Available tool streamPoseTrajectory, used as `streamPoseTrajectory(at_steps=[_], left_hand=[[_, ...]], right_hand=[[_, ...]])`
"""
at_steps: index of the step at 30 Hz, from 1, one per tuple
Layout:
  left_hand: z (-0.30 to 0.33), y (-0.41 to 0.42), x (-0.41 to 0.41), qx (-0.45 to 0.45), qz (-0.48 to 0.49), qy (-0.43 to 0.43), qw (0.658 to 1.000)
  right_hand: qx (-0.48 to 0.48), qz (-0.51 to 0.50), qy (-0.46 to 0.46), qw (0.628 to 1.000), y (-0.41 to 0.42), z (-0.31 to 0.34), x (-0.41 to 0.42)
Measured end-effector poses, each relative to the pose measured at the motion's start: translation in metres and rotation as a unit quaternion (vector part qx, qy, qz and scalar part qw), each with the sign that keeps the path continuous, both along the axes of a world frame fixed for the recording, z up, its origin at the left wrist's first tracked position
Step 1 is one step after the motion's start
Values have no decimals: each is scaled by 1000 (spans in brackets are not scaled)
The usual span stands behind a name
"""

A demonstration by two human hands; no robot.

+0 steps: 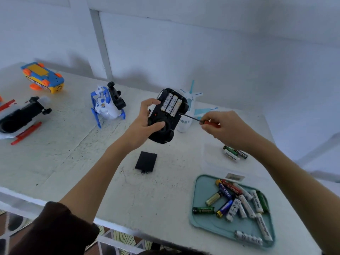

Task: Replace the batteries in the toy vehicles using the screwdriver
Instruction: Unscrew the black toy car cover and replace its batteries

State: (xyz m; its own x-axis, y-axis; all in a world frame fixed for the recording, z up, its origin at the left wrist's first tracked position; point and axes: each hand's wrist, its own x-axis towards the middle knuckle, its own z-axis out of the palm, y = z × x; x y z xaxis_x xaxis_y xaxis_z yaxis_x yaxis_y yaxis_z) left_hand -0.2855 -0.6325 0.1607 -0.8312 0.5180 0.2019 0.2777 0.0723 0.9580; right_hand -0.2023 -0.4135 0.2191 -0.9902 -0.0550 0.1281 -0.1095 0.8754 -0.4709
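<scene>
Three white batteries [171,106] in car [166,116]; five toys.

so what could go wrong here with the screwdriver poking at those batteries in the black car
The screwdriver tip sits at the edge of the batteries in the black toy car, held in the air by the left hand. It may slip and jab the thumb. A pried battery could pop out and roll off the table. The loose battery cover could get knocked away.
</scene>
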Motion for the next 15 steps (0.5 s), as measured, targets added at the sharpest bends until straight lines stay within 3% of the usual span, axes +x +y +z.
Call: streamPoseTrajectory(at_steps=[7,15], left_hand=[[10,30,1,23,-26,5,999],[10,73,12,72,0,-22,997]], right_hand=[[-8,-24,13,1000,12,-2,13],[66,-79,72,992,19,-26,27]])
